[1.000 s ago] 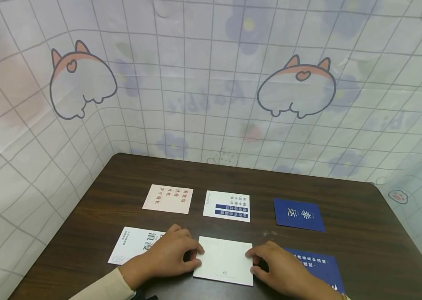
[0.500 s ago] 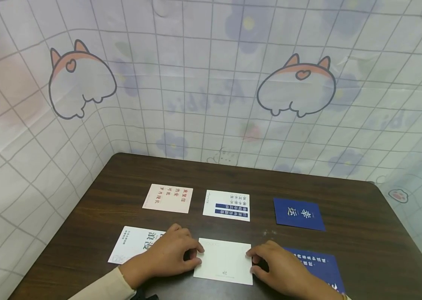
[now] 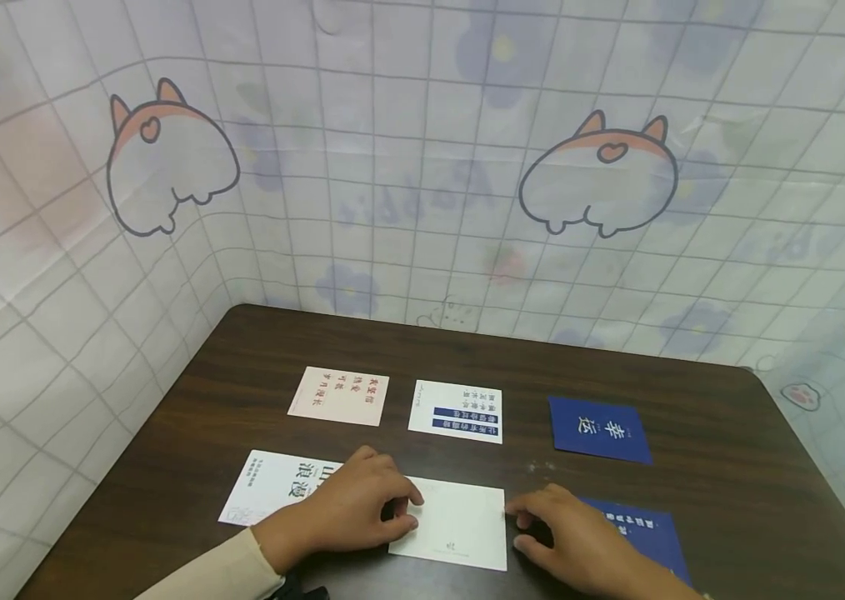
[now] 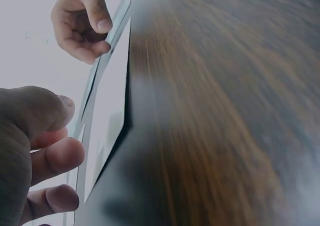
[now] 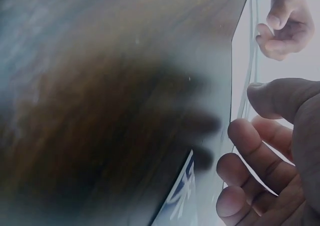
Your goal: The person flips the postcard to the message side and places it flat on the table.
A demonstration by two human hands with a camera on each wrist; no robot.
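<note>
A nearly blank white card [image 3: 460, 525] with a tiny print near its front edge lies flat on the table. My left hand [image 3: 362, 508] hovers at its left edge, thumb and fingers bent and apart, pinching nothing. Just off its right edge is my right hand [image 3: 568, 533], fingers loosely bent and holding nothing. In the left wrist view, a gap shows between my left fingertips [image 4: 62, 153] and the card [image 4: 112, 91]. My left hand partly covers a white card with green characters [image 3: 272, 487]; my right partly covers a blue card with white writing [image 3: 647, 529].
Behind these, a pink card with red characters [image 3: 338, 396], a white card with blue bands [image 3: 456, 411] and a dark blue card [image 3: 600, 428] form a row on the dark wooden table [image 3: 752, 483]. A patterned white curtain [image 3: 422, 167] surrounds the table's back and sides.
Both hands have come off the edges of the white card; my left hand has shifted slightly right and my right hand rightward, away from it. The card stays flat in place.
</note>
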